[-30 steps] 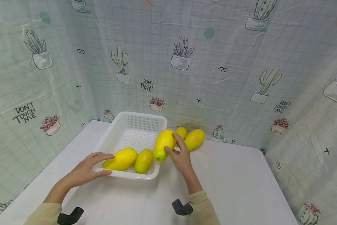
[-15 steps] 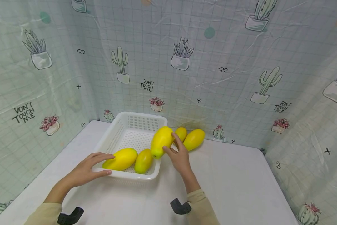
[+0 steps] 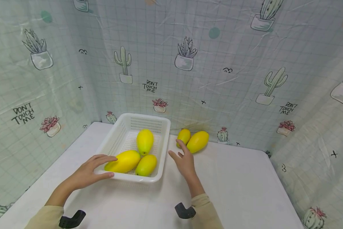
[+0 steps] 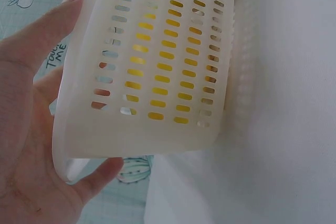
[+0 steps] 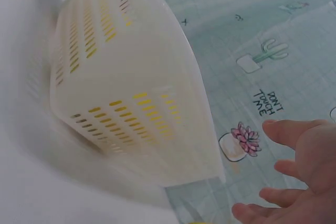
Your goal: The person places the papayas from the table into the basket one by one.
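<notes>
My left hand (image 3: 88, 171) holds the near-left corner of a white perforated plastic basket (image 3: 138, 178), its thumb at the front rim. Inside the basket lie three yellow mangoes with greenish ends: one at the left (image 3: 124, 162), one at the near right (image 3: 146, 165) and one behind them (image 3: 145, 141). My right hand (image 3: 184, 162) hovers right of the basket, fingers spread and holding nothing. Just beyond its fingertips, a smaller mango (image 3: 184, 136) and a larger mango (image 3: 198, 142) lie side by side. In the left wrist view, yellow shows through the basket's slots (image 4: 163, 66).
A white table (image 3: 234, 181) carries everything. A cactus-print curtain (image 3: 200, 79) rises behind the table and along both sides. Black wrist mounts (image 3: 185, 211) sit at both sleeves.
The right hand has let go of a mango, which now lies in the basket behind the other two. The near-right mango has turned slightly. The left hand stays in place.
</notes>
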{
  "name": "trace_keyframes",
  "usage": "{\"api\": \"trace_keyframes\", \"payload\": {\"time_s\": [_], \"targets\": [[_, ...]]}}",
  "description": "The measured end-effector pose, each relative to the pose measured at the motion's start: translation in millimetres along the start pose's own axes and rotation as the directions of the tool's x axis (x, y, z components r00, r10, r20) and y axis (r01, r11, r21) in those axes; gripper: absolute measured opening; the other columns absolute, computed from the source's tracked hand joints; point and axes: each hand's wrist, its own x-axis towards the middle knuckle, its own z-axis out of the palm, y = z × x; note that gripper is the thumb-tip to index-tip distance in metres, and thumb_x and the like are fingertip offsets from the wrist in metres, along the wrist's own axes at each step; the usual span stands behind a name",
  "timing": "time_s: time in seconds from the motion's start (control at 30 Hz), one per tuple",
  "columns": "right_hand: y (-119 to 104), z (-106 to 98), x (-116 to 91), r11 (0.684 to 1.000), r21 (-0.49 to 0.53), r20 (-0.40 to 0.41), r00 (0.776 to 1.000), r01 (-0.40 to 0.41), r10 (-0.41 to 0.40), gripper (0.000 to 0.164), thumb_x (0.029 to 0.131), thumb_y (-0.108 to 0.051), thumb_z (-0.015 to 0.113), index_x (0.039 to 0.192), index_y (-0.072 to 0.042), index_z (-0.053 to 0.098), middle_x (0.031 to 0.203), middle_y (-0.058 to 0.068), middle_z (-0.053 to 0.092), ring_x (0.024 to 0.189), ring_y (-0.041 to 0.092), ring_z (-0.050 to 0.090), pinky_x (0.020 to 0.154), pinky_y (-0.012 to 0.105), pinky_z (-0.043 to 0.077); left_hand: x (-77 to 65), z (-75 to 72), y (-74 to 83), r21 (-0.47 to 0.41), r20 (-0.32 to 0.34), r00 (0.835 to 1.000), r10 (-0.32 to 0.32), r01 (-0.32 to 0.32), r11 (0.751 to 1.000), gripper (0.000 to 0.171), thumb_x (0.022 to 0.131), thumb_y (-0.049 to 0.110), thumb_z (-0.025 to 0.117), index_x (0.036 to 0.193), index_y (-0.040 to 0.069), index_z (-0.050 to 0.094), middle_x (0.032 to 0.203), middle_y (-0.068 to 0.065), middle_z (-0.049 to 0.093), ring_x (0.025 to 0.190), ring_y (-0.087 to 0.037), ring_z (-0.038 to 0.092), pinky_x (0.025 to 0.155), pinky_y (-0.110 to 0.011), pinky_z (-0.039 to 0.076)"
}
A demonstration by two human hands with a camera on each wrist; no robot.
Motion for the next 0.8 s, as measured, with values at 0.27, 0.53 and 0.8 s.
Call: {"api": "trace_keyframes", "payload": {"time_s": [0.27, 0.53, 0.8], "targets": [[7.7, -9.5, 1.3, 0.999, -0.03, -0.054, 0.998, -0.04, 0.038, 0.056, 0.082, -0.029, 0.067, 0.133, -0.025, 0.044, 0.143, -0.003, 0.039, 0.134, 0.019, 0.034, 0.105, 0.039, 0.039, 0.4, -1.0, 1.0, 0.002, 0.011, 1.0, -0.012, 0.012, 1.0, 0.062, 0.072, 0.063, 0.062, 0.127, 0.034, 0.051, 0.133, -0.002, 0.049, 0.124, -0.029, 0.037, 0.091, -0.068, 0.036], [14.4, -17.2, 3.9, 0.995, -0.053, -0.084, 0.994, -0.08, 0.075, 0.055, 0.082, -0.03, 0.067, 0.133, -0.025, 0.045, 0.143, 0.0, 0.039, 0.131, 0.023, 0.039, 0.105, 0.042, 0.038, -0.6, -0.6, -0.3, -0.012, 0.016, 1.0, -0.004, 0.004, 1.0, 0.062, 0.072, 0.062, 0.062, 0.127, 0.035, 0.051, 0.132, -0.001, 0.049, 0.123, -0.028, 0.038, 0.091, -0.067, 0.036], [16.6, -21.5, 3.7, 0.988, -0.075, -0.125, 0.985, -0.131, 0.121, 0.05, 0.083, -0.031, 0.066, 0.129, -0.031, 0.046, 0.142, -0.001, 0.04, 0.133, 0.023, 0.035, 0.107, 0.044, 0.036, -0.8, 0.6, -2.2, -0.009, 0.009, 1.0, 0.001, -0.001, 1.0, 0.061, 0.073, 0.062, 0.062, 0.126, 0.037, 0.05, 0.132, 0.0, 0.05, 0.123, -0.028, 0.038, 0.091, -0.067, 0.036]]}}
